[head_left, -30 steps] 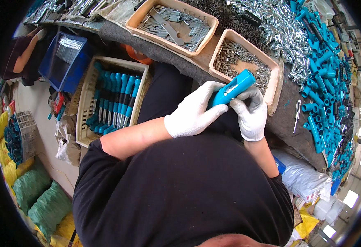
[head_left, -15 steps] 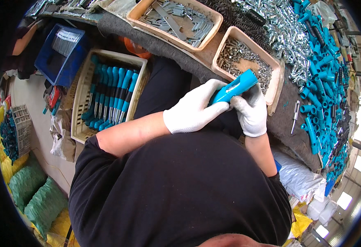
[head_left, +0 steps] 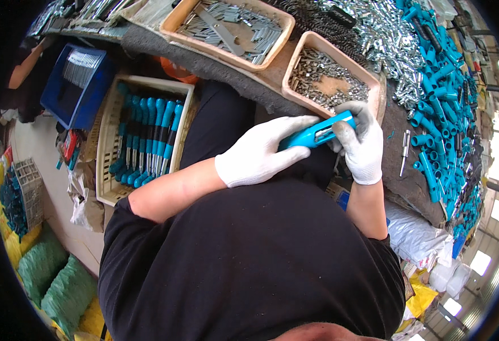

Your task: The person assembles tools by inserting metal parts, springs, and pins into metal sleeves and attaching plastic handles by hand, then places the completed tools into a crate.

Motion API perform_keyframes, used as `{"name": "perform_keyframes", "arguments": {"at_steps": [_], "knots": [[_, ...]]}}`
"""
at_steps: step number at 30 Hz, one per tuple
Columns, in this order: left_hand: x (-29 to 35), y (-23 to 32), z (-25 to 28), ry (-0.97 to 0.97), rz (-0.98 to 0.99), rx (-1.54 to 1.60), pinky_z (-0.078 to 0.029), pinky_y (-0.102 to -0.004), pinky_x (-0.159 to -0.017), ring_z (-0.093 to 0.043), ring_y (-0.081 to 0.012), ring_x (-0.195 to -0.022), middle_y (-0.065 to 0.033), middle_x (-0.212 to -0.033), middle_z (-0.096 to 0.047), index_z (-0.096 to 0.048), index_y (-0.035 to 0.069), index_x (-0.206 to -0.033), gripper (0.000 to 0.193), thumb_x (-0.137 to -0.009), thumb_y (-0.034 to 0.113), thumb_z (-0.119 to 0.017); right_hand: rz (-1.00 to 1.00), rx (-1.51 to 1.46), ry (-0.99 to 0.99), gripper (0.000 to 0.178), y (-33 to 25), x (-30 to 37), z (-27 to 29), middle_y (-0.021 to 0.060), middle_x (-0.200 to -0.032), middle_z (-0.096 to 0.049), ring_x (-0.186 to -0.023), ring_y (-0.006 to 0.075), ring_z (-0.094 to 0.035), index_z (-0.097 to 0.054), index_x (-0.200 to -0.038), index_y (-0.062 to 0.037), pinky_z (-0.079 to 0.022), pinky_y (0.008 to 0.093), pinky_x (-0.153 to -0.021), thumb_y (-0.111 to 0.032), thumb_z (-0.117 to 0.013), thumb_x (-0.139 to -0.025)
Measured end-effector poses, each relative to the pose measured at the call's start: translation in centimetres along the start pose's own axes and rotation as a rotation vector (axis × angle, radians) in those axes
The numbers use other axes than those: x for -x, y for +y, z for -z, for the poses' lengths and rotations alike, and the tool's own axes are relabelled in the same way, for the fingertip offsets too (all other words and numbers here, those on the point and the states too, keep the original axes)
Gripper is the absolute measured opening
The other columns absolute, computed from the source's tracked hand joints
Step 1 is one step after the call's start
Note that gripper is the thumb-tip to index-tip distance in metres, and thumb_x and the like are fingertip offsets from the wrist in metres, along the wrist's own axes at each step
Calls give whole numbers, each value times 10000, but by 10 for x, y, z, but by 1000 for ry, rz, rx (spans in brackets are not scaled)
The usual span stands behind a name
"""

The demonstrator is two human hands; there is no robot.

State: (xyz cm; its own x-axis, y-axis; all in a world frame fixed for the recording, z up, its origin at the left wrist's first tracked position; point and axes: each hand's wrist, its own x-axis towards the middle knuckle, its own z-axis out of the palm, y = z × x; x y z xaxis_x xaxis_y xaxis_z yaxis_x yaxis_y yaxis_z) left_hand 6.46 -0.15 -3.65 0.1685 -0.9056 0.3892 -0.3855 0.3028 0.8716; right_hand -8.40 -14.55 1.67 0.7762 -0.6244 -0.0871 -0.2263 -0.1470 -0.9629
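Note:
My left hand (head_left: 261,149), in a white knit glove, is closed round the lower end of a blue tubular handle (head_left: 312,137) with a long slot in its side. Grey metal shows inside that slot. At the handle's other end is my right hand (head_left: 362,145), also gloved; its fingers curl behind the rim and its thumb presses near the slot. Whether a small part sits under those fingertips is hidden. Just beyond the hands, a tray of small metal pins (head_left: 335,77) lies on the bench.
Another tray (head_left: 286,40) holds metal strips and a flat bar. Shiny metal parts (head_left: 389,48) and blue tubes (head_left: 431,122) are heaped at right, near a slim metal tool (head_left: 404,153). At left stand a cream crate (head_left: 108,196) of blue-handled tools and a blue bin (head_left: 62,108).
My right hand has shifted right and up along the handle, its thumb now by the slot. The handle has turned, so the slot faces up more and tilts flatter.

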Motion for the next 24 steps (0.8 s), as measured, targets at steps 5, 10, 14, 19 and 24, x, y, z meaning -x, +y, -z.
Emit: {"name": "perform_keyframes", "arguments": {"at_steps": [5, 10, 14, 19, 24], "knots": [[7, 10, 11, -126, 648, 535, -501, -247, -649, -574, -106, -745, -84, -1012, -570, -359, 6, -1408, 559, -927, 188, -578, 137, 401, 314, 125, 5, -41, 55, 54, -849, -653, -685, 104, -578, -660, -969, 18, -462, 232, -635, -76, -606, -908], [6, 7, 17, 2, 661, 763, -511, -260, -636, -579, -128, -752, -90, -983, -557, -352, 2, -1403, 566, -942, 259, -555, 289, 1066, 125, 119, 25, -83, 70, 130, -879, -615, -808, 278, -622, -703, -907, -71, -489, 344, -721, -117, -659, -806], [5, 6, 22, 69, 674, 891, -514, -273, -625, -586, -147, -748, -101, -968, -555, -326, -9, -1406, 629, -927, 313, -577, 214, 1265, 156, 104, 27, -95, 54, 122, -843, -582, -817, 300, -603, -712, -868, -135, -483, 396, -718, -202, -652, -815], [3, 0, 23, 84, 674, 1011, -510, -275, -612, -588, -155, -728, -115, -959, -556, -303, -16, -1411, 678, -910, 337, -594, 249, 1347, 170, 88, 34, -94, 45, 88, -845, -567, -838, 280, -598, -691, -829, -156, -491, 401, -707, -234, -653, -817], [1, 0, 22, 46, 631, 1160, -501, -256, -608, -571, -125, -721, -102, -967, -549, -306, 9, -1423, 624, -930, 283, -571, 312, 1363, 154, 86, 39, -96, 39, 113, -885, -570, -792, 302, -620, -650, -823, -107, -504, 409, -710, -179, -601, -824]]}}
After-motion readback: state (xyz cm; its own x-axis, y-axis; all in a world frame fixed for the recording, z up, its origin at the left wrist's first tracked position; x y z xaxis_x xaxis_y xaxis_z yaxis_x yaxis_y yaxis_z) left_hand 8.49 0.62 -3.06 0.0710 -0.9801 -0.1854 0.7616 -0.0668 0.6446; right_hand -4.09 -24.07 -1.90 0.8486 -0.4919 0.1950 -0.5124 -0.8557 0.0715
